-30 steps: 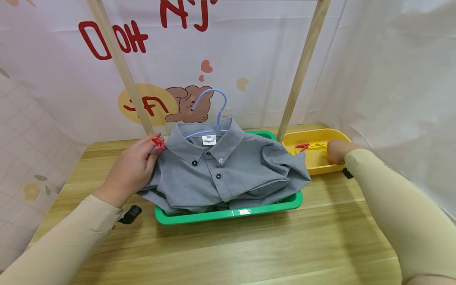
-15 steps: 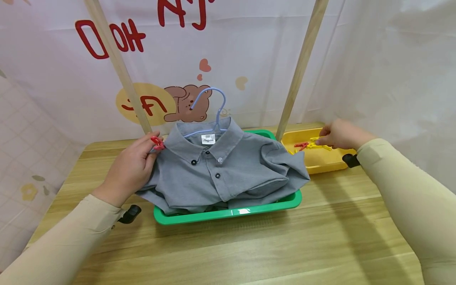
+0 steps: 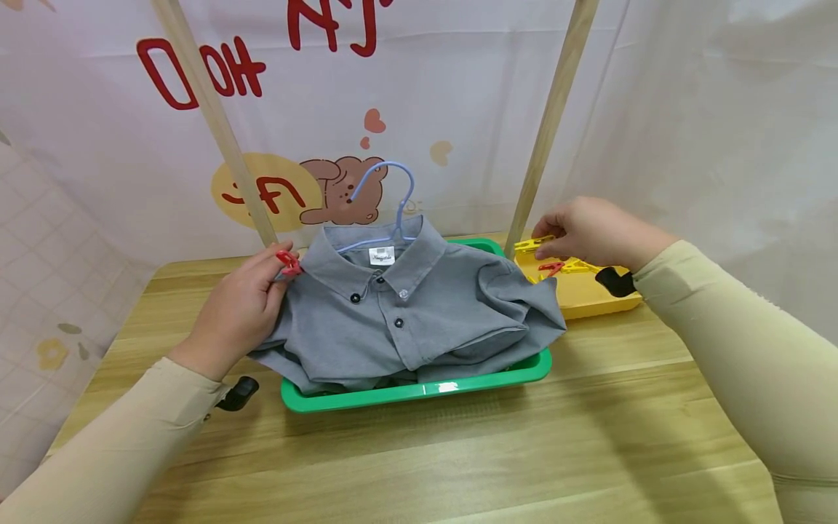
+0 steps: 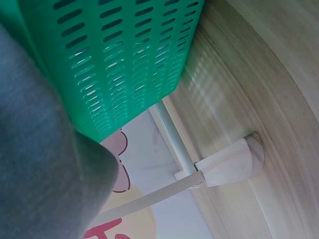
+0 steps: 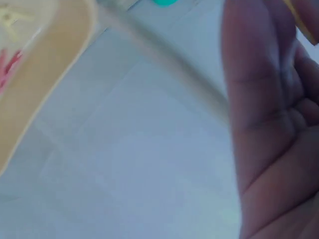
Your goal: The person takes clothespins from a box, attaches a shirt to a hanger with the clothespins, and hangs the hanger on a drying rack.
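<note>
A grey button-up shirt [image 3: 380,313] on a light blue hanger [image 3: 411,191] lies over a green basket [image 3: 419,393]. My left hand [image 3: 238,313] grips the shirt's shoulder at the left, with a red clothespin [image 3: 289,263] right at its fingertips. In the left wrist view, grey cloth [image 4: 45,149] fills the left side beside the basket's slotted wall [image 4: 119,64]. My right hand [image 3: 599,233] pinches a yellow clothespin [image 3: 532,244] above the front left of a yellow tray [image 3: 589,311]. Only the edge of that clothespin shows in the right wrist view, past the fingers [image 5: 254,74].
More clothespins lie in the tray, among them a red one [image 3: 551,269] and yellow ones [image 3: 576,266]. Two wooden posts [image 3: 219,131] rise behind the basket. All of this stands on a wooden table [image 3: 393,466], with a printed backdrop [image 3: 458,87] behind.
My right hand has risen out of the yellow tray and moved left toward the shirt, carrying a yellow clothespin. The left hand stays at the shirt's shoulder.
</note>
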`<action>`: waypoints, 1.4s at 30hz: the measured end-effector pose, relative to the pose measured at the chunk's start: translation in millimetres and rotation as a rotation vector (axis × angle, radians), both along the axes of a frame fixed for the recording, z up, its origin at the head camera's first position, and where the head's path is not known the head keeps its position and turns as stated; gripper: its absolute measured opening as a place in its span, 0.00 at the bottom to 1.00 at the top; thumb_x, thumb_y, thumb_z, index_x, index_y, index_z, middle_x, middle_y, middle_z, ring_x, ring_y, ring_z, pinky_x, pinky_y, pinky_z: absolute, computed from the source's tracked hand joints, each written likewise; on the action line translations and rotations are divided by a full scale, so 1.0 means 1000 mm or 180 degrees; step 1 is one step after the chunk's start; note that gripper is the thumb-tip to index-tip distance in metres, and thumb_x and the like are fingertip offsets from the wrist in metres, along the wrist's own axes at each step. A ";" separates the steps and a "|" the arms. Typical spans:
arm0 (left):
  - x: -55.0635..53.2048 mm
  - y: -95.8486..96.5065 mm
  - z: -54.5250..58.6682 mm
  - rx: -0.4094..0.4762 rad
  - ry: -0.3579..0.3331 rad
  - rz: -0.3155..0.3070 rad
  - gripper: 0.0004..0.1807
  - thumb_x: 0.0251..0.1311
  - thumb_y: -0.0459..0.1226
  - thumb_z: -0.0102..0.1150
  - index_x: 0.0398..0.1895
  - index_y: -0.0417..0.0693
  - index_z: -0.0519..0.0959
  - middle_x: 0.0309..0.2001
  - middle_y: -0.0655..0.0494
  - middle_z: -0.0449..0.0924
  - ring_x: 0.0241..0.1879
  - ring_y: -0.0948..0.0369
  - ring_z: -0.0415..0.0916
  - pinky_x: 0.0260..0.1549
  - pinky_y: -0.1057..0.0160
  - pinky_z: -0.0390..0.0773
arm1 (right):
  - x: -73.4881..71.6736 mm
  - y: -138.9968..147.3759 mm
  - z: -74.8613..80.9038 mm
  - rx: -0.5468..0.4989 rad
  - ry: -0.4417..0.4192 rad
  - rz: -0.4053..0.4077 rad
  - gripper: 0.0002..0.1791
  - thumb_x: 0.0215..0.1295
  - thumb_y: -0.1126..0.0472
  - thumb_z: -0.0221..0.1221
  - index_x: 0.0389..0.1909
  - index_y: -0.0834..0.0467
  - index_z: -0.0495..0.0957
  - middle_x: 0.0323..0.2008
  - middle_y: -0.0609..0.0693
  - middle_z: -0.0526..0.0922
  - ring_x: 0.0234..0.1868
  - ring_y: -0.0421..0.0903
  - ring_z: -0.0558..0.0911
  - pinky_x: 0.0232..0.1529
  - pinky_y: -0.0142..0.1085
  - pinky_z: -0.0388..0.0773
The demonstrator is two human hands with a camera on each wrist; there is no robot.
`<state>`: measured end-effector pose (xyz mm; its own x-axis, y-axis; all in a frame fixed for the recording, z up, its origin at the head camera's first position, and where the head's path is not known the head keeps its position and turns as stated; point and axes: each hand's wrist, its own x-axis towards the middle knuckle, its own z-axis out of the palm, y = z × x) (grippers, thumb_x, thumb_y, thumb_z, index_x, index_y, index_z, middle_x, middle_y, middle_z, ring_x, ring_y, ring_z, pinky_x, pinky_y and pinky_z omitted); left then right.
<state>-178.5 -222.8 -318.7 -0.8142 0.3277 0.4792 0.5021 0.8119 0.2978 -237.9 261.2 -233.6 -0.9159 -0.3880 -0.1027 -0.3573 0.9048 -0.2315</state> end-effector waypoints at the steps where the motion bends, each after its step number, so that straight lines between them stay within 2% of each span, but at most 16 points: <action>1: 0.000 0.000 0.000 0.0000 0.0001 -0.0004 0.19 0.75 0.32 0.57 0.66 0.37 0.78 0.72 0.38 0.75 0.69 0.38 0.75 0.66 0.34 0.74 | 0.001 -0.006 0.001 -0.0014 0.0048 0.0027 0.12 0.67 0.55 0.72 0.46 0.56 0.88 0.35 0.46 0.90 0.31 0.44 0.82 0.34 0.39 0.78; 5: 0.000 0.001 0.000 -0.0005 0.0008 -0.0020 0.19 0.74 0.31 0.57 0.65 0.36 0.79 0.72 0.38 0.75 0.69 0.38 0.75 0.66 0.34 0.74 | 0.006 -0.025 0.006 -0.0029 0.0221 0.0211 0.10 0.65 0.56 0.73 0.43 0.55 0.89 0.33 0.45 0.91 0.29 0.42 0.83 0.35 0.39 0.80; 9: 0.000 0.001 0.001 -0.0020 -0.0022 -0.0006 0.18 0.75 0.32 0.57 0.64 0.37 0.79 0.72 0.39 0.75 0.70 0.39 0.74 0.66 0.34 0.74 | 0.008 -0.039 0.010 -0.0100 0.0279 0.0401 0.10 0.64 0.55 0.74 0.43 0.54 0.90 0.35 0.44 0.91 0.31 0.40 0.85 0.37 0.40 0.83; 15: 0.000 0.003 0.002 -0.0027 -0.0077 0.0008 0.18 0.76 0.34 0.57 0.65 0.39 0.80 0.73 0.41 0.74 0.71 0.39 0.74 0.66 0.34 0.74 | 0.011 -0.049 0.016 -0.0236 0.0280 0.0508 0.08 0.62 0.58 0.75 0.41 0.53 0.91 0.33 0.44 0.91 0.29 0.40 0.83 0.33 0.39 0.81; 25: -0.001 0.004 0.001 -0.0001 -0.0019 -0.0063 0.17 0.75 0.33 0.58 0.64 0.39 0.81 0.73 0.42 0.75 0.70 0.40 0.75 0.67 0.35 0.74 | 0.014 -0.062 0.018 -0.0201 0.0188 0.0701 0.05 0.61 0.59 0.75 0.37 0.52 0.90 0.30 0.45 0.90 0.22 0.40 0.81 0.27 0.37 0.80; 34: -0.001 0.005 0.001 0.0024 0.0042 -0.0122 0.16 0.75 0.32 0.58 0.61 0.39 0.82 0.71 0.42 0.77 0.69 0.41 0.76 0.67 0.36 0.75 | 0.012 -0.074 0.017 0.0138 0.0360 0.0962 0.05 0.60 0.62 0.76 0.35 0.54 0.90 0.32 0.45 0.89 0.29 0.42 0.82 0.34 0.39 0.82; 42: -0.001 0.006 0.001 0.0048 0.0106 -0.0150 0.15 0.74 0.32 0.58 0.60 0.39 0.82 0.70 0.42 0.78 0.68 0.41 0.77 0.66 0.36 0.75 | 0.012 -0.080 0.014 0.0224 0.0457 0.1137 0.06 0.60 0.63 0.76 0.37 0.58 0.89 0.37 0.50 0.89 0.34 0.45 0.84 0.40 0.42 0.86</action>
<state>-179.5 -217.1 -317.5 -0.7816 0.3578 0.5110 0.5495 0.7827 0.2923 -225.8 181.5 -219.9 -0.7315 -0.6816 -0.0210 -0.6769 0.7295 -0.0981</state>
